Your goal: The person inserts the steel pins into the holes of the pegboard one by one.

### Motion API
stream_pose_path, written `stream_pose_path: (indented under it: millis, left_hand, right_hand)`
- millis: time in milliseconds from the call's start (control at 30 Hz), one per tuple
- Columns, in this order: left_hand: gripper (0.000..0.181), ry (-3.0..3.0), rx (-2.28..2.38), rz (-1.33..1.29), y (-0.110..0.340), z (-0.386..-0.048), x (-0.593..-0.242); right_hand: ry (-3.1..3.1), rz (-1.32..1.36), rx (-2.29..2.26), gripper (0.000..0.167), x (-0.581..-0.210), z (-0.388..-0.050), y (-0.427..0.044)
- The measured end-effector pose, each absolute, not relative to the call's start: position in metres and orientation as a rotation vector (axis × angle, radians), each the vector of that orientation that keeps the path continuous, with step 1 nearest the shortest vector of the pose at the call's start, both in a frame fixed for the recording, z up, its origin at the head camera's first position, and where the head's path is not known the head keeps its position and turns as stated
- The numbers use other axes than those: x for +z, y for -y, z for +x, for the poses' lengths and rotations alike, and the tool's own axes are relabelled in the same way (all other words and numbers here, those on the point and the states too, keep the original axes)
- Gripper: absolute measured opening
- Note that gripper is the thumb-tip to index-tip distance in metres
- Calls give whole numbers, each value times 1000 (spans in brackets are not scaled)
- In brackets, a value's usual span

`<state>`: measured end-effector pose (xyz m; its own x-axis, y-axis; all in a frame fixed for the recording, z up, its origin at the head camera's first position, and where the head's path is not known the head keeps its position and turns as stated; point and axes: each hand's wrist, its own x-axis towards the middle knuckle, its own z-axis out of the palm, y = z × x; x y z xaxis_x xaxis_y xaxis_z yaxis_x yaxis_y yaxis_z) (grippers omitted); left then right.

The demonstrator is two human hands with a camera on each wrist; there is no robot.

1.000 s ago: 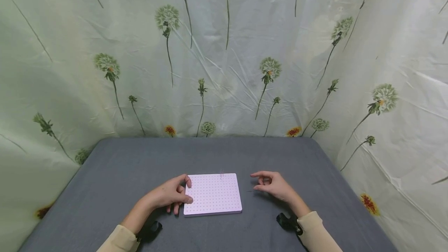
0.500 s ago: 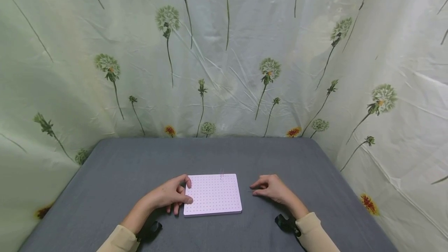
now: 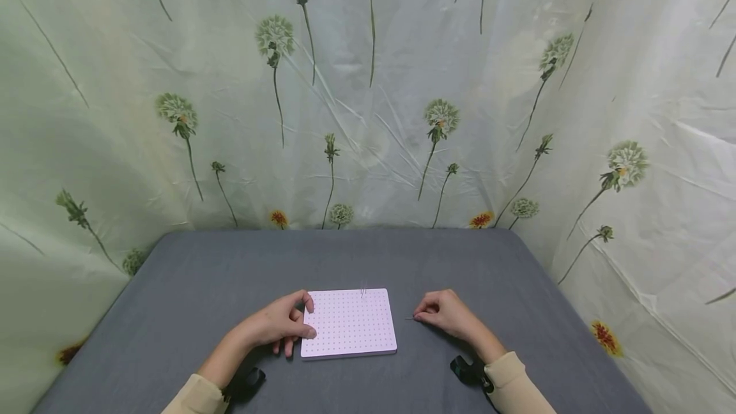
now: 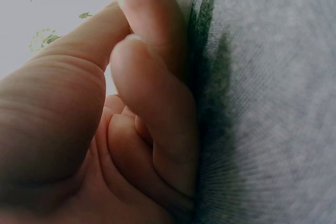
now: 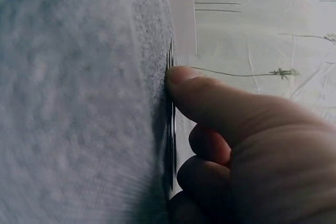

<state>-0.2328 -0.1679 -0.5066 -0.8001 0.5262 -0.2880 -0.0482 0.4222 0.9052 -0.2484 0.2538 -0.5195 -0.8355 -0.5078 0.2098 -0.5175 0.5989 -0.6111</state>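
A white board with rows of small holes (image 3: pixel 352 326) lies on the grey cloth. My left hand (image 3: pixel 278 321) holds its left edge, thumb and index finger on the top face, other fingers curled beside the edge. A few thin pins (image 3: pixel 363 292) stand upright near the board's far edge. To the right of the board, my right hand (image 3: pixel 450 313) pinches at a thin metal pin (image 3: pixel 409 319) low on the cloth. In the right wrist view several thin dark pins (image 5: pixel 171 124) lie together under the thumb tip; the index fingertip is hidden there.
The table is covered with grey cloth (image 3: pixel 339 260). Behind it and along both sides hangs a pale curtain printed with dandelions (image 3: pixel 356 101). Black wrist devices (image 3: pixel 470 370) sit below each hand, close to the cloth.
My right thumb and index finger have come together at the pins, and the hand has lowered slightly. The left hand stays on the board. The head view has tilted a little upward.
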Motion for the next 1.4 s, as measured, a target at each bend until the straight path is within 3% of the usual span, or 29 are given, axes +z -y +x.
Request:
stream_pose_path:
  millis: [600,1400]
  left_hand:
    - [46,-2147,1387,398,167,-231,-509]
    - [47,-2152,1385,393,167,-232,-505]
  right_hand:
    - [2783,692,1291,8,-523,-246,-252]
    - [2541,500,1573,4,-497,-241,-233]
